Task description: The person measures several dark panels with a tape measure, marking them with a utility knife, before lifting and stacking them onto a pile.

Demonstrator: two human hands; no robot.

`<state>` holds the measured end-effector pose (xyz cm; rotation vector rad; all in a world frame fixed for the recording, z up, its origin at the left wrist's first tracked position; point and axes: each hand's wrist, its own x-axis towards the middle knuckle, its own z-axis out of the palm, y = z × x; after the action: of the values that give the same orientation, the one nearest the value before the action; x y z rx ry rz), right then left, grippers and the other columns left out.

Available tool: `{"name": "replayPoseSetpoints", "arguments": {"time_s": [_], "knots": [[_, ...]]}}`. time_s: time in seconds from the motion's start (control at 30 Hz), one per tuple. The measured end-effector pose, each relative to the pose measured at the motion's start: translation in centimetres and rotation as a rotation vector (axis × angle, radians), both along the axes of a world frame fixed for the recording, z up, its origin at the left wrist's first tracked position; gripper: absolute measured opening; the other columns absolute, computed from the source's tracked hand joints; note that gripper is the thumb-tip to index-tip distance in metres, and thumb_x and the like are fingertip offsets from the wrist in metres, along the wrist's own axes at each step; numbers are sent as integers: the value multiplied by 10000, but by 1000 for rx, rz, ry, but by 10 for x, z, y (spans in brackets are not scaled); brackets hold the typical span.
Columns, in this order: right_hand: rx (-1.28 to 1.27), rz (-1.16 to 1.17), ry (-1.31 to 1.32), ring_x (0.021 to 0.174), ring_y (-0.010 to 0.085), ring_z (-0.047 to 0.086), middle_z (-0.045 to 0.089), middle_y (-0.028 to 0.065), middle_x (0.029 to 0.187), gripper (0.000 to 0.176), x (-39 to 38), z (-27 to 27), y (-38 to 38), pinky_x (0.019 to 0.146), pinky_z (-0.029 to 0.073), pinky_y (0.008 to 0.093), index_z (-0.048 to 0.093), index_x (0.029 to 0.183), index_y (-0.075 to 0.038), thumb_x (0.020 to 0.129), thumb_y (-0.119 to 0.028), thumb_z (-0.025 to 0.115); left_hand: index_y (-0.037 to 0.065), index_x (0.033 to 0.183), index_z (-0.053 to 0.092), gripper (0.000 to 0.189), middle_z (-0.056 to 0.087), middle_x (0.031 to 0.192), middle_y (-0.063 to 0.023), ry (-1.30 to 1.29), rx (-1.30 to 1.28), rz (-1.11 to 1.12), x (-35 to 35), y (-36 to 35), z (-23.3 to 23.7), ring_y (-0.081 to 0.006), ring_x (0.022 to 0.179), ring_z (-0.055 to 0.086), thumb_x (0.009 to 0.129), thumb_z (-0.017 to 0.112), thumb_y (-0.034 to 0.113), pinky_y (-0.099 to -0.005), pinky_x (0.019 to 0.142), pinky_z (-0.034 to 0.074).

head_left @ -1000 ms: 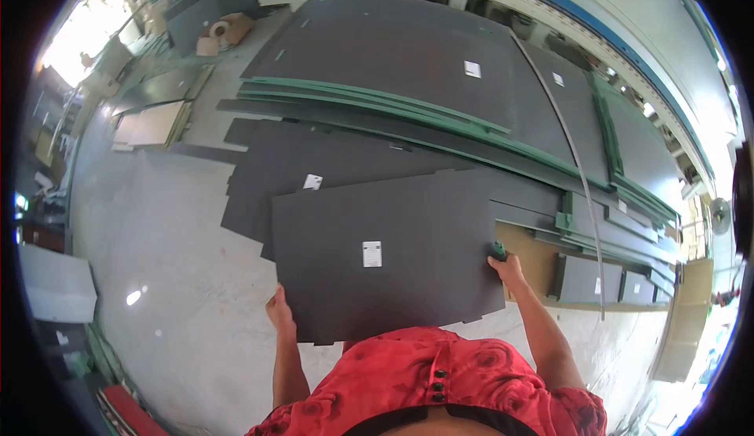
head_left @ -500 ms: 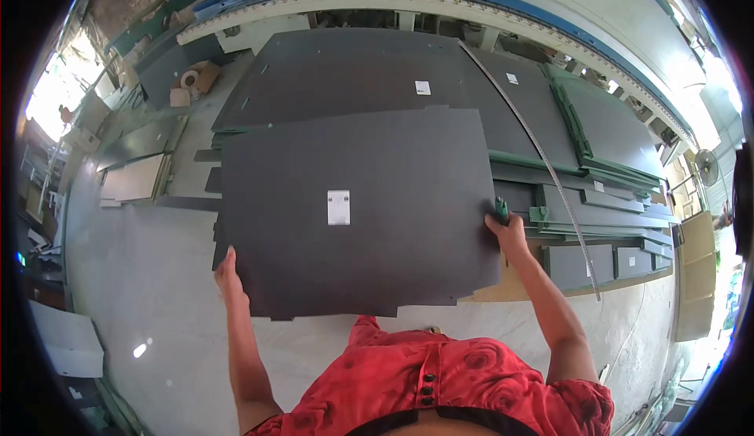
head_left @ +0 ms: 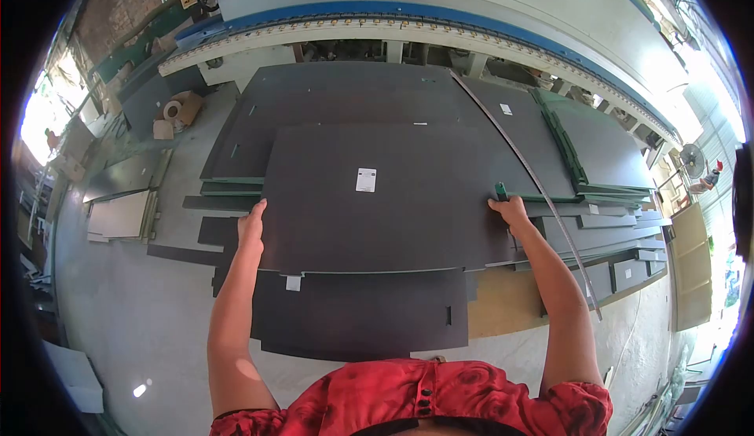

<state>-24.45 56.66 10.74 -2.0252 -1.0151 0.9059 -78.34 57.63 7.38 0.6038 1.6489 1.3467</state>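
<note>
A large dark flat panel [head_left: 393, 224] with a white label [head_left: 366, 180] lies in front of me, over a stack of similar dark panels. My left hand [head_left: 252, 224] grips its left edge, fingers closed and partly hidden. At the right edge, my right hand [head_left: 510, 210] is closed on the panel, with a small green tool [head_left: 501, 192] also showing between thumb and fingers. Behind it is a bigger dark panel [head_left: 345, 94]. Closer to my body, another dark panel [head_left: 361, 314] with a white label [head_left: 293, 283] sits lower down.
A long metal ruler [head_left: 522, 161] crosses the panels at right. More green-edged panels [head_left: 601, 149] are stacked there. A long white and blue machine [head_left: 408, 16] runs along the back. Boards [head_left: 118, 216] and a cardboard box [head_left: 187, 109] stand on the left floor.
The held panel has moved away from my body and down over the stack, both hands going with it. The lower panel near my body is now uncovered. My view has tilted up slightly.
</note>
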Motion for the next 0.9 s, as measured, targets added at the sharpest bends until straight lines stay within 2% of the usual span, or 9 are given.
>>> {"name": "replayPoseSetpoints", "arguments": {"time_s": [0.2,0.27,0.4,0.47,0.6,0.67,0.7,0.77,0.9], "knots": [[-93,6,-88,849,271,558,571,177,926,497,13,-27,45,684,425,411,548,956,93,674,-277,724,-37,922,586,432,578,908,-79,69,6,19,-2,40,-19,-161,845,532,703,673,325,-290,767,414],[-145,1,-70,880,290,561,572,191,926,510,12,-27,59,678,430,428,545,949,99,671,-289,724,-24,866,587,412,560,856,-66,74,-137,-42,-8,54,-25,-157,808,509,697,677,341,-292,750,403],[-116,14,-134,897,309,567,574,209,928,515,17,-45,93,682,439,428,549,951,103,672,-295,720,-15,768,556,386,528,816,-74,201,-169,18,-11,77,-42,-169,787,488,686,687,339,-303,728,399],[-124,-26,-177,903,319,572,581,218,923,521,7,-38,101,709,443,409,555,951,107,670,-300,719,-16,741,503,387,509,811,-98,292,33,49,-12,85,-53,-188,815,482,685,689,318,-319,753,400],[-119,-28,-247,906,324,575,588,223,922,526,10,-44,126,732,442,393,559,954,109,667,-303,718,-21,756,482,376,508,788,-115,354,-79,136,-2,104,-51,-222,807,509,688,685,288,-337,752,415],[-127,6,-217,970,380,530,539,249,1017,579,16,-48,136,757,429,499,501,1040,113,697,-308,705,-26,761,479,386,524,772,-126,436,-10,205,5,109,-48,-249,789,537,691,678,297,-352,746,423],[-132,6,-216,970,380,530,539,249,1017,579,19,-51,142,757,429,499,501,1040,113,697,-308,705,-26,761,479,386,524,772,-126,437,-14,204,5,113,-45,-249,789,537,691,678,297,-352,746,423],[-104,24,-306,899,327,565,574,224,939,540,21,-58,152,725,434,434,537,984,111,685,-302,713,-30,765,484,395,544,789,-150,459,-124,110,4,119,-41,-280,808,552,692,675,308,-362,755,422],[-116,-20,-315,935,337,573,593,219,977,521,15,-55,160,757,445,395,583,962,69,666,-343,704,-32,774,495,406,557,830,-173,455,-107,70,2,130,-44,-280,837,553,690,673,323,-352,755,422]]}}
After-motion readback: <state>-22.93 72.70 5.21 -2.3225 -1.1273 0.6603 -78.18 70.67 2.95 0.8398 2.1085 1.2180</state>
